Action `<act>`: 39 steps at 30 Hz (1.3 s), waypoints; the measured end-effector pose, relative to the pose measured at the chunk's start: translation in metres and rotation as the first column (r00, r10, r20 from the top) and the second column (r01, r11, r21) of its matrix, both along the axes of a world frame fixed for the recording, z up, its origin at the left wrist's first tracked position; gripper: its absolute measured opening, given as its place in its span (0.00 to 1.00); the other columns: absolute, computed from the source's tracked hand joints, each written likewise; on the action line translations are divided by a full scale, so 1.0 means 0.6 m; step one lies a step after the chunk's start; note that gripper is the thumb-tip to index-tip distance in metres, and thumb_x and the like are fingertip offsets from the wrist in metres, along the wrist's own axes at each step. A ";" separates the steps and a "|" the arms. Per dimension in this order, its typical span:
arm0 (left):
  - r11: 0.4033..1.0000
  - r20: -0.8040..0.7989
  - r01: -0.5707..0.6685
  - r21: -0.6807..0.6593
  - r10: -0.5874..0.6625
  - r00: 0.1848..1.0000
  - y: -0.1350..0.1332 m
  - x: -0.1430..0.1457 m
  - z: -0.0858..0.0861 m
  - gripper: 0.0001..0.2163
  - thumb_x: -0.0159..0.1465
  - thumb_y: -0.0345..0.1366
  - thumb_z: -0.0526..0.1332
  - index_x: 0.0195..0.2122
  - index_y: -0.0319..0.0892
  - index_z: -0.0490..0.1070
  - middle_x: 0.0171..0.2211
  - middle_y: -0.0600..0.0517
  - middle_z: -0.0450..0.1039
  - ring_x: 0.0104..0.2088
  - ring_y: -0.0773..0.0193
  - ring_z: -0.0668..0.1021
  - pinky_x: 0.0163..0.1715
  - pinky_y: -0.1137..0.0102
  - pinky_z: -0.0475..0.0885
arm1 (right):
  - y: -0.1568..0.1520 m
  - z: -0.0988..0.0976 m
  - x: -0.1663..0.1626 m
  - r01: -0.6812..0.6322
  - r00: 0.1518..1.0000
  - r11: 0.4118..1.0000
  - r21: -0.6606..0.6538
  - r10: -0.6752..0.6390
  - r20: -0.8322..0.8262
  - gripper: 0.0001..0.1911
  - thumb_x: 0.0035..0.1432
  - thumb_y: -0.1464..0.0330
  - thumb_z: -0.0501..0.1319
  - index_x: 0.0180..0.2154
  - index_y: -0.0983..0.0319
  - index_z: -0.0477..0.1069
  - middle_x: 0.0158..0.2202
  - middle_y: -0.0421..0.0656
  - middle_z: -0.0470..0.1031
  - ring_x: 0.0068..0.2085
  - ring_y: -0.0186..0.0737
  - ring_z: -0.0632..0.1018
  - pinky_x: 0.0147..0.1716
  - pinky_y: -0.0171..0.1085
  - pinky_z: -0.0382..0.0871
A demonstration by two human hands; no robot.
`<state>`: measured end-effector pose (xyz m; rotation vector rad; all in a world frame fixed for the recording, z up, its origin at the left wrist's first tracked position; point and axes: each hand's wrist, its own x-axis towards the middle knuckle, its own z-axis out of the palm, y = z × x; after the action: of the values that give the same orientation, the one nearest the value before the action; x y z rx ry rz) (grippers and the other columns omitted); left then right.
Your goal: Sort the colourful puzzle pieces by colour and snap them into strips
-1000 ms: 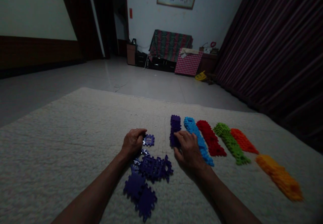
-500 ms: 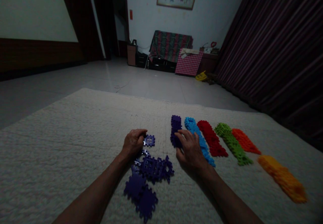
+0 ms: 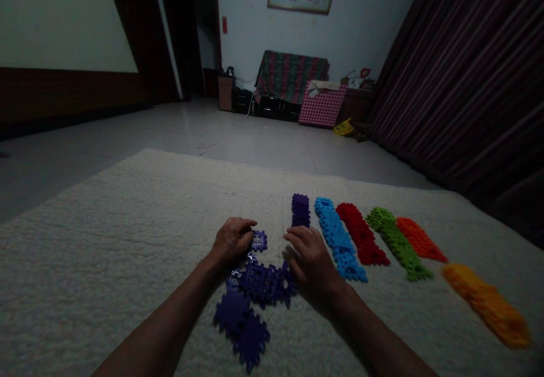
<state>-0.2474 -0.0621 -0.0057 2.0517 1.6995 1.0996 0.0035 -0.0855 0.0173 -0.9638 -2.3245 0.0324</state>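
Note:
My left hand [image 3: 233, 240] is closed at the left edge of a small purple interlocking tile [image 3: 259, 241] with a cut-out middle. Its fingertips are partly hidden. A loose pile of purple tiles [image 3: 261, 283] lies just below, and two solid purple squares [image 3: 242, 326] sit nearer to me. My right hand [image 3: 312, 258] hovers over the mat with thumb and fingers apart and nothing visible between them. Beyond its fingertips is a row of purple tiles [image 3: 301, 210], whose near end the hand hides.
On the cream mat [image 3: 148, 224], rows of light blue [image 3: 338, 241], red [image 3: 361, 234], green [image 3: 397, 244], orange-red [image 3: 420, 239] and yellow-orange tiles [image 3: 487, 303] lie to the right. Tiled floor, a cloth-covered cabinet [image 3: 293, 76] and a dark curtain [image 3: 467, 82] are beyond.
My right hand has drawn back from the purple row, toward me and slightly left, uncovering the blue row. My left hand and its tile have shifted slightly right. The view has shifted a little.

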 end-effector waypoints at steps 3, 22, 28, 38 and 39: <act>0.999 0.043 0.026 -0.027 -0.025 0.999 -0.001 0.000 0.003 0.15 0.57 0.29 0.60 0.43 0.45 0.81 0.38 0.50 0.82 0.44 0.58 0.80 0.50 0.62 0.74 | 0.000 -0.006 -0.013 -0.040 0.998 0.999 -0.027 0.039 -0.039 0.22 0.57 0.78 0.57 0.54 0.61 0.69 0.53 0.53 0.74 0.54 0.52 0.73 0.54 0.54 0.69; 0.998 0.139 0.019 -0.065 -0.009 0.990 -0.001 -0.001 0.008 0.17 0.58 0.28 0.55 0.44 0.45 0.81 0.34 0.52 0.83 0.40 0.61 0.81 0.48 0.64 0.75 | 0.016 -0.013 -0.095 -0.111 0.993 0.946 -0.306 0.092 -0.074 0.22 0.54 0.74 0.60 0.52 0.60 0.67 0.49 0.49 0.75 0.51 0.49 0.73 0.52 0.49 0.69; 0.999 0.124 -0.002 -0.049 0.008 0.992 0.000 0.000 0.003 0.16 0.59 0.29 0.56 0.43 0.44 0.81 0.36 0.49 0.83 0.41 0.59 0.81 0.48 0.64 0.75 | 0.017 -0.019 -0.084 -0.129 0.983 0.948 -0.292 0.084 -0.162 0.24 0.53 0.74 0.61 0.53 0.60 0.66 0.49 0.50 0.74 0.51 0.48 0.73 0.52 0.48 0.70; 0.998 0.140 -0.015 -0.064 0.024 0.990 -0.002 0.001 0.004 0.15 0.59 0.31 0.57 0.42 0.44 0.82 0.41 0.48 0.83 0.45 0.57 0.81 0.51 0.61 0.75 | -0.011 0.003 -0.035 -0.023 0.980 0.986 -0.166 -0.010 -0.196 0.24 0.57 0.73 0.61 0.56 0.58 0.66 0.54 0.50 0.72 0.55 0.51 0.73 0.55 0.51 0.69; 0.998 0.143 -0.018 -0.063 0.027 0.989 -0.002 0.001 0.004 0.14 0.59 0.31 0.58 0.42 0.44 0.82 0.41 0.48 0.83 0.45 0.58 0.81 0.50 0.61 0.75 | -0.014 0.002 -0.020 0.009 0.985 0.993 -0.122 -0.030 -0.169 0.24 0.58 0.72 0.61 0.57 0.59 0.65 0.54 0.51 0.72 0.56 0.52 0.72 0.55 0.52 0.69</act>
<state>-0.2466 -0.0632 -0.0035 1.8730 1.6687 1.1571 -0.0084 -0.0940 0.0188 -1.0023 -2.1753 0.2406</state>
